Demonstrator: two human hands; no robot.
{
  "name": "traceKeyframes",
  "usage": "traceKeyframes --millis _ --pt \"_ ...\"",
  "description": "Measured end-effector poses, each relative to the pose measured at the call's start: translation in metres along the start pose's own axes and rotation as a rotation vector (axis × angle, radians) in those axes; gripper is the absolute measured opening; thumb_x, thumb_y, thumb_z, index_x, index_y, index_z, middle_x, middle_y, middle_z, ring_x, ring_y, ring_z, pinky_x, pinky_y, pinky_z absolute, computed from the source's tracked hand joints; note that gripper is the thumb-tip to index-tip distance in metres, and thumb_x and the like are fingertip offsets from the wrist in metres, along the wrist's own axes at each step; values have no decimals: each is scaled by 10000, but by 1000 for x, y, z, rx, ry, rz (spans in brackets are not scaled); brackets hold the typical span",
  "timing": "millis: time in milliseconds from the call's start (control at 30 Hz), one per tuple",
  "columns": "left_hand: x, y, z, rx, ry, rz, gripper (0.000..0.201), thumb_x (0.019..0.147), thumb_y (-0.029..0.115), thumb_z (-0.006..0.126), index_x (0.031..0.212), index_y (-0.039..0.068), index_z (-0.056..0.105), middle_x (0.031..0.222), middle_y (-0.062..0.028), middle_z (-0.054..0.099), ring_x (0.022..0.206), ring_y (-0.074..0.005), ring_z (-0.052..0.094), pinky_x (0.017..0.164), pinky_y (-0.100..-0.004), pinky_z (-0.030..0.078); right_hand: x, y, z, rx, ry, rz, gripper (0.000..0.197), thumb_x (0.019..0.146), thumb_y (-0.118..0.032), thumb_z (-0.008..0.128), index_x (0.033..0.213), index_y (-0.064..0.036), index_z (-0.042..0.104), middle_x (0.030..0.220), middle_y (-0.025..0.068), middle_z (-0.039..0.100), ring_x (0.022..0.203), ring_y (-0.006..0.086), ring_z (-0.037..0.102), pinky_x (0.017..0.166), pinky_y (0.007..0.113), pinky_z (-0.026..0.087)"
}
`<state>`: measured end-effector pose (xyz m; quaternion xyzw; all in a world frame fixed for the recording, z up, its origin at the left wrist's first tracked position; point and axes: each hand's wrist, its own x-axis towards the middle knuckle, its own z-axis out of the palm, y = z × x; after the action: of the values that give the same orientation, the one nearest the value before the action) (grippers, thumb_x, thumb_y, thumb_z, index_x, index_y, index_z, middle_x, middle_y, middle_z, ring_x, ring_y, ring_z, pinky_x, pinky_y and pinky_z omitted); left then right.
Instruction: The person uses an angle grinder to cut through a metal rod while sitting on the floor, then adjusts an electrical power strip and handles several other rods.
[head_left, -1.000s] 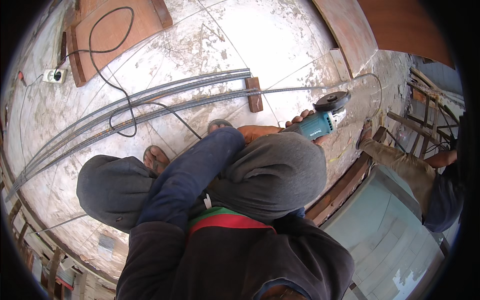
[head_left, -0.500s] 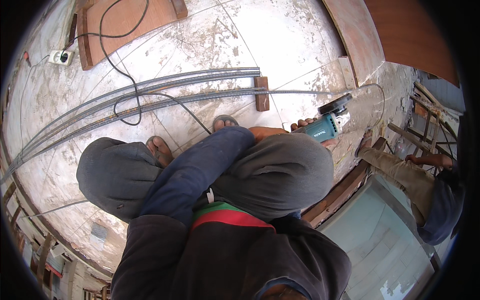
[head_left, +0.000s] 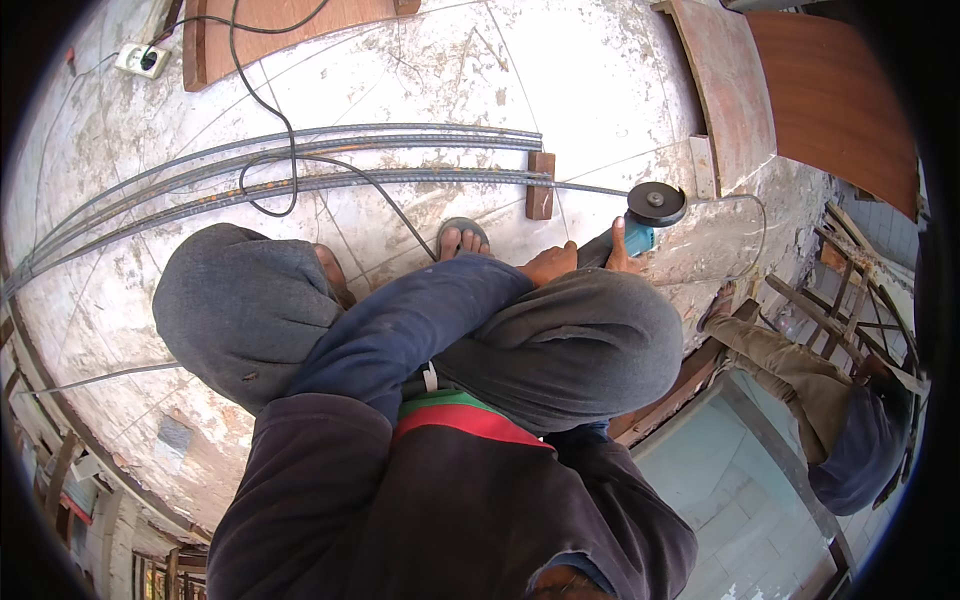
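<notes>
An angle grinder (head_left: 597, 250) with a teal and black body lies between my hands, its dark round disc (head_left: 657, 203) facing up toward me. My left hand (head_left: 550, 263) is closed around the rear of the body. Nearer the disc, my right hand (head_left: 622, 252) grips the teal part, its fingers partly hidden by my right knee. A thin ribbed steel rod (head_left: 592, 188) runs over a brown wooden block (head_left: 540, 186) and passes behind the disc. Whether disc and rod touch, I cannot tell. Several more steel bars (head_left: 400, 180) stretch left from the block.
A black cable (head_left: 385, 195) loops over the bars toward a white socket box (head_left: 142, 60). Wooden panels (head_left: 725, 80) stand at the far right. Another person (head_left: 800, 390) is at the right, beside a glass-like sheet (head_left: 720, 480). My sandalled foot (head_left: 463, 238) is near the bars.
The grinder has turned, its disc now facing up and over the rod. My left hand shows further along on its rear end. The whole view has shifted slightly.
</notes>
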<state>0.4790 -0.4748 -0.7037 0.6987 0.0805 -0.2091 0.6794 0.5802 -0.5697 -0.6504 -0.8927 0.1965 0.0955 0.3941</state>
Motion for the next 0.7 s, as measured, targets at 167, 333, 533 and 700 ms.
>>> traceKeyframes --millis 167,333,533,700 --pt "-7 -13 -7 108 1 120 519 932 368 547 1146 -103 510 1059 -361 641 1045 -440 655 871 -490 523 6 -4 2 10 -223 -194 1058 644 -255 855 1459 78 268 1338 261 482 1200 361 505 1063 419 365" --pt "-56 -11 -55 642 -156 -208 469 975 445 434 1099 91 715 1115 -148 708 981 -337 694 816 -432 537 10 -22 -15 -215 -281 -274 1021 633 -188 797 1476 24 259 1326 258 470 1195 364 501 1049 441 373" --pt "-96 -78 -105 747 -84 -391 312 900 320 626 1075 92 746 1118 -155 711 1030 -290 691 840 -410 550 35 -20 -25 -281 -325 -254 942 645 -164 774 1460 -48 315 1143 186 566 943 306 608 865 401 485" --pt "-87 -59 -142 749 681 8 257 911 307 632 989 64 661 921 -140 658 853 -320 663 790 -473 485 -18 -38 -12 -270 -498 -207 937 659 -169 751 1458 -23 283 1180 217 561 1058 333 583 925 440 462"
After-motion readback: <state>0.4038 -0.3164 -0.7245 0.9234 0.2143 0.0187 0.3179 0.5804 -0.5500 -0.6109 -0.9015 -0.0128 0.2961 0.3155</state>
